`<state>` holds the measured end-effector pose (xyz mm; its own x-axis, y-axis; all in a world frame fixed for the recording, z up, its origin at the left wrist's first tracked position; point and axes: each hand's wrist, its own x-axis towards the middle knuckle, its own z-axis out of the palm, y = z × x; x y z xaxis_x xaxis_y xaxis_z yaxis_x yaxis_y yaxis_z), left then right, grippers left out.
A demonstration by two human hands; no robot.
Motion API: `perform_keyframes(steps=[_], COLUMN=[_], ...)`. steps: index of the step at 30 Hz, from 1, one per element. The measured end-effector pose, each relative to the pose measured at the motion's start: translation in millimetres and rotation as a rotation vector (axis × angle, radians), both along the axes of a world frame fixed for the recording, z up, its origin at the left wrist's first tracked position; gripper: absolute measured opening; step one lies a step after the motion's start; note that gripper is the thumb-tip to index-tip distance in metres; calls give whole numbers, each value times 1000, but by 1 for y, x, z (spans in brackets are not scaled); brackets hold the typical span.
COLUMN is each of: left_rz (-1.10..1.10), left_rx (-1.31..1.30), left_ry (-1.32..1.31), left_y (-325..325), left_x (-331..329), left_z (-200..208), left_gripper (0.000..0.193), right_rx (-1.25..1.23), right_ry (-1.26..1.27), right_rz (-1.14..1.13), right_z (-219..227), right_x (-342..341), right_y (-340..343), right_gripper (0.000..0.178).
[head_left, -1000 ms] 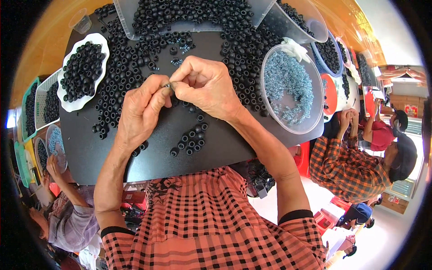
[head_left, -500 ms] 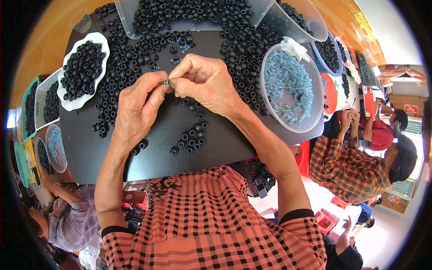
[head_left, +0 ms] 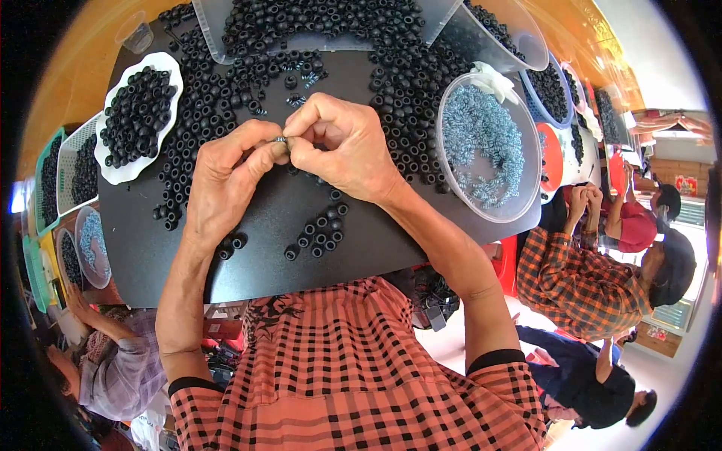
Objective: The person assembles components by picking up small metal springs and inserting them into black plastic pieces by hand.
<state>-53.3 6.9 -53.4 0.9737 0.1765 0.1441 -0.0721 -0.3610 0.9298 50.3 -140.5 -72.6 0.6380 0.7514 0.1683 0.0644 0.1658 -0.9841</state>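
Observation:
My left hand (head_left: 226,177) and my right hand (head_left: 340,150) meet above the middle of the dark table, both closed in a pinch. Between their fingertips shows a small metal coil spring (head_left: 281,139); the fingers hide whatever else they may hold. Below the hands lies a small group of black hollow round parts (head_left: 317,234), with a few more beside my left wrist. Several loose springs (head_left: 309,78) lie just beyond my fingers. To the right stands a clear round tub (head_left: 532,161) holding many bluish springs.
Black round parts heap across the far table (head_left: 158,259) and fill a clear bin (head_left: 214,37). A white scalloped plate (head_left: 120,174) of them sits left, near a clear cup (head_left: 137,37). Baskets stand farther left. Co-workers sit on both sides; one in dark clothes (head_left: 579,376) is behind right.
My hands stay pinched together at nearly the same spot, with only a slight shift of the fingers. A person in dark clothes has come further into view at the lower right.

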Motion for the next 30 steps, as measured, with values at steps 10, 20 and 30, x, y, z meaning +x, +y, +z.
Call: perform_keyframes(steps=[10,20,30], left_rz=[9,109,-38], left_rx=[-362,281,-494], left_ry=[223,-152,231], left_y=[5,-10,2], left_x=[-2,0,0], left_z=[-9,-4,-3], left_gripper=[32,15,19], right_rx=[-16,-70,48], right_ry=[-464,-403,-612], right_rz=[-88,-135,-151], right_z=[1,3,2], right_x=[-3,-3,-4], right_y=[2,2,3], right_gripper=[11,13,13])
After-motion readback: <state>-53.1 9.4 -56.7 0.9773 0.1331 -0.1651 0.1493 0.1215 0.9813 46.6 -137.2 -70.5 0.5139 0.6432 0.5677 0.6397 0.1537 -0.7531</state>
